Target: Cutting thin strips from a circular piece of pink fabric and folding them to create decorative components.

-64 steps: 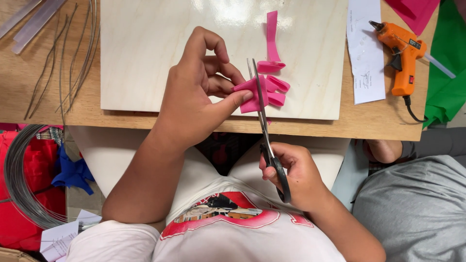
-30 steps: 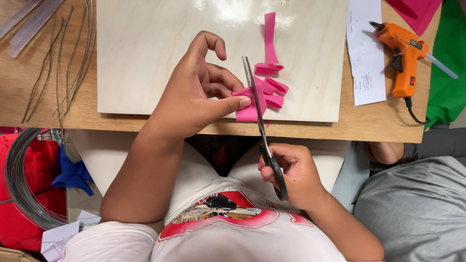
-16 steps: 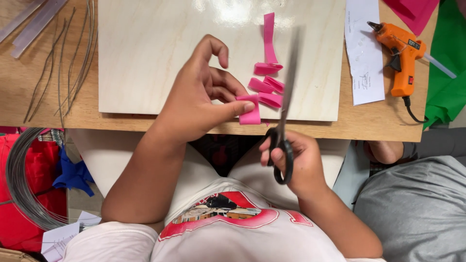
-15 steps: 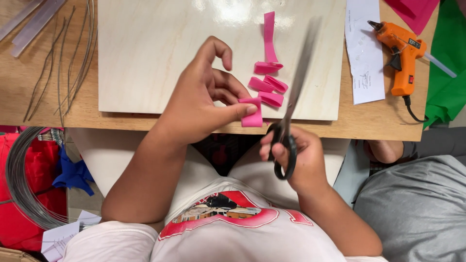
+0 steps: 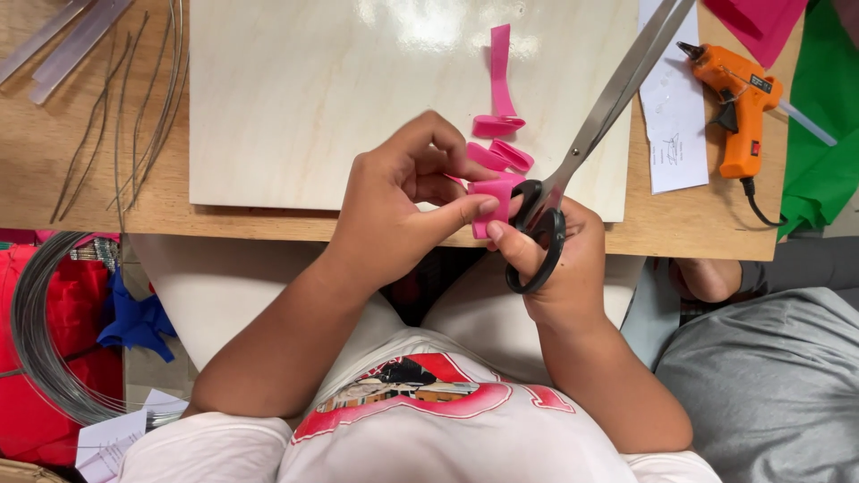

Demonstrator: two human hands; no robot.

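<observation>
Now, from left to right:

Wire coil (image 5: 36, 349): a round coil of grey wire is seen low on the left, beside red cloth (image 5: 40, 429) and a blue scrap (image 5: 134, 317).

Clear sticks (image 5: 67, 40): a few see-through sticks are laid at the top left corner of the table (image 5: 707, 233).

Thin wires (image 5: 134, 98): loose bits of wire are spread on the table, just beside the pale board.

Wooden board (image 5: 340, 89): a pale, shiny board is laid flat on the table.

Left hand (image 5: 403, 210): the fingers are curled, and the pink piece is pinched between thumb and fingertips.

Pink piece (image 5: 492, 201): it is held over the near edge of the board, between both hands. The hands are close together here.

Pink strip (image 5: 499, 67): a long strip is laid on the board, with small pink loops (image 5: 501, 148) at its near end, just above the held piece.

Right hand (image 5: 555, 259): it is closed on the scissors, with fingers through the black handles. The thumb is pressed to the pink piece too.

Scissors (image 5: 608, 103): the blades are pointed up and to the right, away from the pink piece. They are seen shut.

White paper (image 5: 671, 116): it is laid right of the board.

Glue gun (image 5: 738, 107): an orange glue gun is laid on the table with a clear stick in its back.

Cloth: pink cloth (image 5: 761, 22) and green cloth (image 5: 823, 170) are seen at the far right.

Other person (image 5: 761, 376): grey clothes are seen at the lower right.
</observation>
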